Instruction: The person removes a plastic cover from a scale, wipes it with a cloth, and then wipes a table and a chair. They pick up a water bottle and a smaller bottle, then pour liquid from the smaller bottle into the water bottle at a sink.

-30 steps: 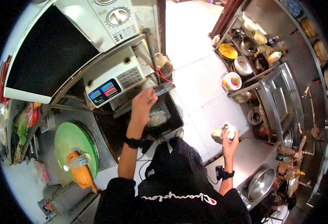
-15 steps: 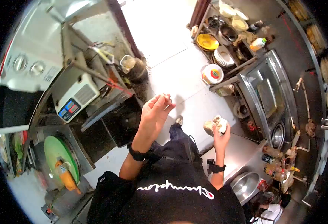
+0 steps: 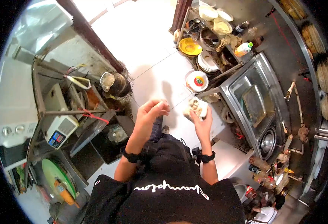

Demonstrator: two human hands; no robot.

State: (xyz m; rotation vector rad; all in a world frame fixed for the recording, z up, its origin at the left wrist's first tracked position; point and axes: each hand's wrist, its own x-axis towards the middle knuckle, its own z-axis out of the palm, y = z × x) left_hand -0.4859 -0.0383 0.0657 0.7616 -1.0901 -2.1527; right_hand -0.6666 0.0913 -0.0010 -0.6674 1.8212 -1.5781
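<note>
My left hand point(image 3: 148, 114) is raised over the floor, its fingers curled in and pressed against the thumb; I cannot tell whether something small is pinched there. To its right, at about the same height, my right hand point(image 3: 203, 122) grips a crumpled off-white and tan cloth point(image 3: 196, 108) from below, with the thumb and fingers around it. The cloth bulges above the fingertips, apart from my left hand. Each wrist wears a black band.
On the right stand a metal sink point(image 3: 253, 104), a white lidded bucket point(image 3: 197, 81), stacked white plates point(image 3: 207, 61), yellow dishes point(image 3: 190, 46) and several bottles point(image 3: 263, 175). A scale point(image 3: 61, 130) and green round board point(image 3: 57, 177) are left. A person point(image 3: 266, 214) shows at lower right.
My right hand has come up and inward with the cloth, closer to my left hand. The left hand's fingers have curled lower. The whole view has shifted, with the bucket and shelves further left.
</note>
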